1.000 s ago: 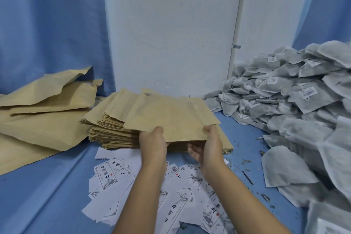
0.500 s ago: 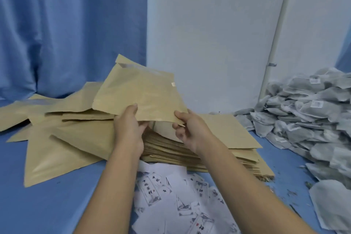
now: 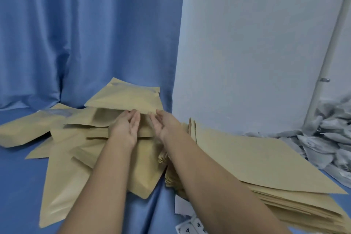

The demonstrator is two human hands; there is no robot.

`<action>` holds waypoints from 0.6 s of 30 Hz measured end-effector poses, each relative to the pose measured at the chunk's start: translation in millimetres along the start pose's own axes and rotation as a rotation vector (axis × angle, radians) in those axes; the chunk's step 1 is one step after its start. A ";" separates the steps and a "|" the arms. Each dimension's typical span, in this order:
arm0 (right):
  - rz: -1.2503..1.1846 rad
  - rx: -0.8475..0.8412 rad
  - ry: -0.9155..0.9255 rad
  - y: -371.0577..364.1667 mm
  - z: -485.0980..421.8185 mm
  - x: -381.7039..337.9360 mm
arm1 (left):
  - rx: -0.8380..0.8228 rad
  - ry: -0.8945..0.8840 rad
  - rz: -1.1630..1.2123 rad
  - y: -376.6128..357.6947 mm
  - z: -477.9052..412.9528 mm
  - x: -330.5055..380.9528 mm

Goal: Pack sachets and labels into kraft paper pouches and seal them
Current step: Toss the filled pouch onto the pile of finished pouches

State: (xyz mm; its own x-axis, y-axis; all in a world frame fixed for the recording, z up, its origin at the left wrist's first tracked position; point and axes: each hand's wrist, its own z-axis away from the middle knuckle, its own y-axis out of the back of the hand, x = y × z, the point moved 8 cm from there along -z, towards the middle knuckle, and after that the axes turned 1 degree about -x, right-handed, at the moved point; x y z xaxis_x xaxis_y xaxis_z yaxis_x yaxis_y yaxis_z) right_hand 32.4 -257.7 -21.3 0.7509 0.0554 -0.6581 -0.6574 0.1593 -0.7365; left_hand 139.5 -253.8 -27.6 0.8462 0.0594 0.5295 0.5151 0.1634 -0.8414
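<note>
Left hand [image 3: 126,129], right hand [image 3: 163,125] at pouch [image 3: 129,99] (labels [image 3: 190,229] illegible).

One head-worn wide-angle camera looks forward and down from close behind the fingers [image 3: 135,119], facing a curtain [image 3: 76,34] and wall [image 3: 256,43] beyond them.

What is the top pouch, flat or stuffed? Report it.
Flat: the pouch shows as a thin, even sheet with no bulge, tilted above the pile. Sealed or not, cannot tell.
</note>
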 end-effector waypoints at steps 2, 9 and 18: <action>-0.030 -0.085 -0.024 -5.6 3.0 2.7 | -0.031 -0.063 0.022 1.3 1.8 0.4; -0.071 -0.311 -0.201 -5.6 55.7 12.9 | -0.040 -0.132 0.136 7.4 49.7 -7.8; 0.672 -0.157 0.367 87.4 131.4 -97.8 | -0.099 -0.051 -0.086 -43.2 150.5 -92.2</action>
State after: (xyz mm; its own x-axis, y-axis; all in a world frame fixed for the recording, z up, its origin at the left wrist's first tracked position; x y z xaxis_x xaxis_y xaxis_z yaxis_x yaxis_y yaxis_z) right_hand -90.0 -119.7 -0.7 0.1370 -0.2436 -0.9602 -0.9855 0.0642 -0.1569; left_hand 18.7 -118.1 -23.9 0.7914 0.0998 0.6031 0.5988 0.0721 -0.7976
